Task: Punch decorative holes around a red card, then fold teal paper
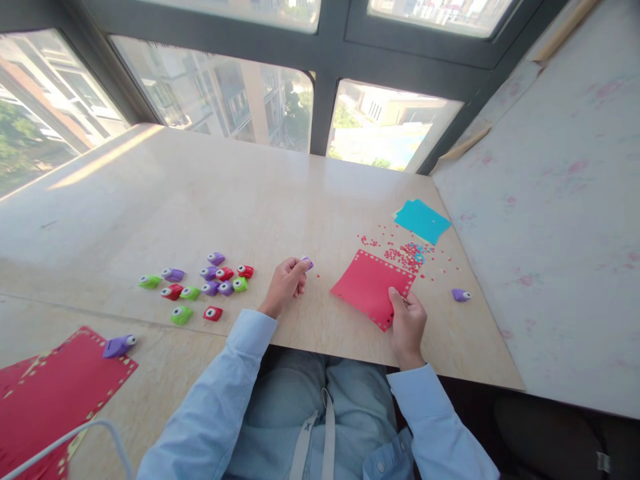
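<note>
Between the thumb and fingers of my left hand [287,285] is a small purple craft punch [307,263], held above the counter. My right hand [409,323] grips the right edge of a red sheet of paper [367,287], thumb on top. Rows of small punched holes run along the sheet's far and right edges. Tiny red punched bits [404,257] lie scattered just beyond the paper, with a few blue ones among them. Left of my left hand stands a group of small purple, red and green craft punches [211,288].
Blue paper sheets [423,221] lie at the far right. A lone purple punch [461,295] is near the right wall. At the lower left are punched red sheets [55,400], a larger purple punch [120,346] and a white cable [100,424]. Windows line the counter's far side.
</note>
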`<action>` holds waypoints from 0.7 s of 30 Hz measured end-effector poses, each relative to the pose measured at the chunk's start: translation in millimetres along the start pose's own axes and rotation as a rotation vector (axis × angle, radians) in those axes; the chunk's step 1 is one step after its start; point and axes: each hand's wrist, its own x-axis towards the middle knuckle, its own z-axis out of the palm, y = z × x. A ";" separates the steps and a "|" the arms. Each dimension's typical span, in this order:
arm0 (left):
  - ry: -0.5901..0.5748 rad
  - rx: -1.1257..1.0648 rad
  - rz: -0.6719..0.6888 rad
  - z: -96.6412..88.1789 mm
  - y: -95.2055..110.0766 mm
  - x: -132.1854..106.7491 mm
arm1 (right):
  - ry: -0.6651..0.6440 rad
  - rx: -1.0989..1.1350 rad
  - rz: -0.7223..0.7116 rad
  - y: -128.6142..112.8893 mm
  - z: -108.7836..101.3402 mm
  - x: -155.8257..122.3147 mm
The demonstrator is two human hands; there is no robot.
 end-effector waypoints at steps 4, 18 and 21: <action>-0.016 -0.074 0.026 -3.3 -4.1 -2.1 | -0.283 -0.003 0.120 -10.4 -8.5 -1.0; 0.025 -0.496 0.117 -11.4 -16.3 1.3 | -0.717 0.258 0.670 -31.5 33.6 -56.5; 0.024 -0.547 0.094 -12.2 -17.2 2.8 | -0.689 0.301 0.676 -30.4 37.8 -62.7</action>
